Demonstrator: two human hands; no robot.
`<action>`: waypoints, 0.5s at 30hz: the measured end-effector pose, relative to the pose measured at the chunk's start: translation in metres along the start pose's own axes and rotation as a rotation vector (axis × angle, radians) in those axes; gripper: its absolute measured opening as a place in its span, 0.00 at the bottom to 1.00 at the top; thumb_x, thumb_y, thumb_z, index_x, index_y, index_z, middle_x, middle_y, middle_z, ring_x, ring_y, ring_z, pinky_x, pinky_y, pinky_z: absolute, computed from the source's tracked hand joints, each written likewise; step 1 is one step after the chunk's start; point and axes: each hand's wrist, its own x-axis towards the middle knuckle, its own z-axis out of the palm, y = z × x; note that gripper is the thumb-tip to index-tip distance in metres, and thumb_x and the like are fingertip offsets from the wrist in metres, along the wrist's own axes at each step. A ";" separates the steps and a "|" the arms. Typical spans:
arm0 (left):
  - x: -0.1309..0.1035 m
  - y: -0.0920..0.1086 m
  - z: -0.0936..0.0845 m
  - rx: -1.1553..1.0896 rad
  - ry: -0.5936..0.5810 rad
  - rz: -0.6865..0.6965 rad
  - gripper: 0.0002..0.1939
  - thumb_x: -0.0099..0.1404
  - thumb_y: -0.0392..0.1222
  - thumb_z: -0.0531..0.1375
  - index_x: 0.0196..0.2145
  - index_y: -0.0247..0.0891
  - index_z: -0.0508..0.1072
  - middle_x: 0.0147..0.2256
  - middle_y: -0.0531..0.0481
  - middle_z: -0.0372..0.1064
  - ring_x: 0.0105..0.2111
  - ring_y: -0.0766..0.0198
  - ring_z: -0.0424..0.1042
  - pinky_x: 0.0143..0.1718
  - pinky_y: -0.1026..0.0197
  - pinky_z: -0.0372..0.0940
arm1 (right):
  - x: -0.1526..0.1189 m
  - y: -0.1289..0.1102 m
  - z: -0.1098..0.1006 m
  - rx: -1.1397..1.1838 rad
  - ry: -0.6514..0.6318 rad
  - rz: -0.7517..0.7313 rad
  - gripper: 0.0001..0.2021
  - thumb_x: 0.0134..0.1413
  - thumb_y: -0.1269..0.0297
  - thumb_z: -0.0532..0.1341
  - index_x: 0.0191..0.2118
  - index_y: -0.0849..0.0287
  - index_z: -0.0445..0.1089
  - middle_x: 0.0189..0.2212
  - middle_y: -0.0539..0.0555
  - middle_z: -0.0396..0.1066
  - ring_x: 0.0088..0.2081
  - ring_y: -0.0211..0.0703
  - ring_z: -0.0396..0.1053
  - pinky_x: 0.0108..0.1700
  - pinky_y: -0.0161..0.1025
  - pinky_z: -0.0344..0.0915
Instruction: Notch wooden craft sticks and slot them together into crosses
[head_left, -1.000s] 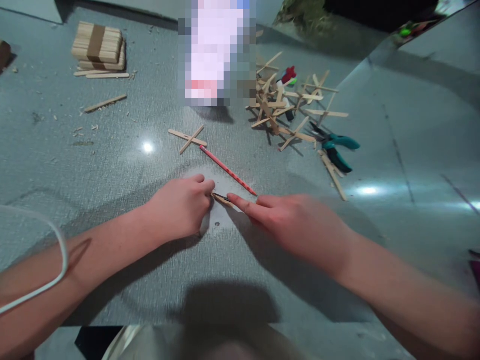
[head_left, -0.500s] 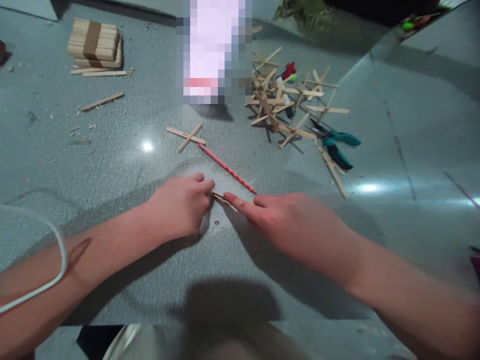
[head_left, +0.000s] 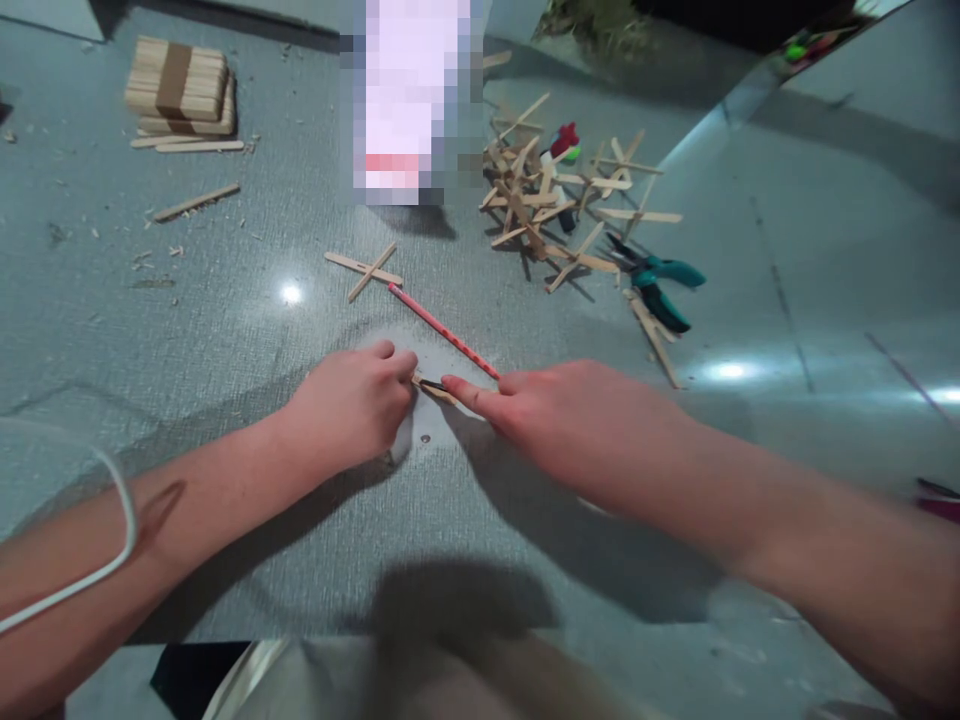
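Observation:
My left hand [head_left: 356, 405] is closed, pinching one end of a wooden craft stick [head_left: 444, 397] low over the table. My right hand [head_left: 559, 415] is wrapped round a craft knife, its handle hidden in the palm. The index finger stretches along the knife's thin dark blade [head_left: 430, 385], which lies against the stick. Just beyond my hands, a red pencil [head_left: 442, 330] lies slanted, its near end by my right knuckles. Touching or close to its far end are two crossed sticks [head_left: 365, 271], one with a slot cut in it.
Banded bundles of craft sticks [head_left: 206, 85] lie at the back left, with shavings and a loose stick [head_left: 196, 202] nearby. Several crossed sticks [head_left: 536, 200] are heaped at the back right, beside teal-handled pliers [head_left: 664, 280]. A white cable [head_left: 124, 500] crosses my left forearm. A blurred-out object [head_left: 405, 90] stands at the back.
The view has shifted slightly, so everything sits a little further left. The right hand has moved slightly along the stick, and more of the dark blade shows. Both grips are kept.

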 end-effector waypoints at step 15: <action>-0.001 -0.010 0.006 0.025 0.123 0.107 0.16 0.73 0.32 0.57 0.27 0.37 0.76 0.30 0.46 0.70 0.32 0.57 0.65 0.30 0.52 0.56 | -0.038 0.028 0.039 0.068 0.372 0.028 0.28 0.71 0.70 0.54 0.72 0.49 0.68 0.25 0.49 0.74 0.21 0.39 0.64 0.28 0.40 0.45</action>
